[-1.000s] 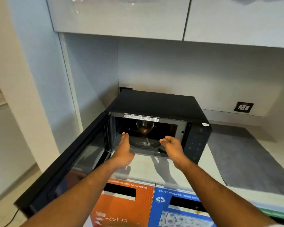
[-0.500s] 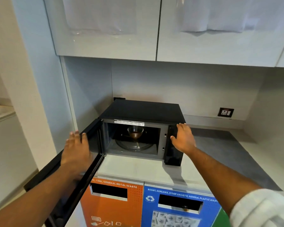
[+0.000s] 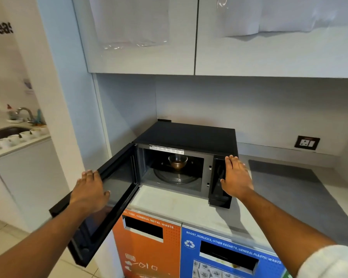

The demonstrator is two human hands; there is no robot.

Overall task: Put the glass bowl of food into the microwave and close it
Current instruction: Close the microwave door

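Observation:
A black microwave [image 3: 189, 135] stands on the counter with its door [image 3: 117, 177] swung wide open to the left. Inside, the glass bowl of brown food [image 3: 177, 161] sits at the back of the glass turntable [image 3: 176, 177]. My left hand [image 3: 89, 192] lies flat on the inner face of the open door, fingers together, holding nothing. My right hand [image 3: 236, 176] rests flat against the microwave's control panel at its right front corner, gripping nothing.
A grey mat [image 3: 285, 187] covers the counter right of the microwave, below a wall socket [image 3: 307, 142]. White wall cupboards [image 3: 195, 35] hang overhead. Orange [image 3: 147, 243] and blue [image 3: 225, 255] waste bins stand under the counter. A sink counter with several white cups [image 3: 18, 135] is at far left.
Both hands have come out of the microwave cavity, leaving the bowl inside. My left hand went to the open door, my right hand to the control panel side.

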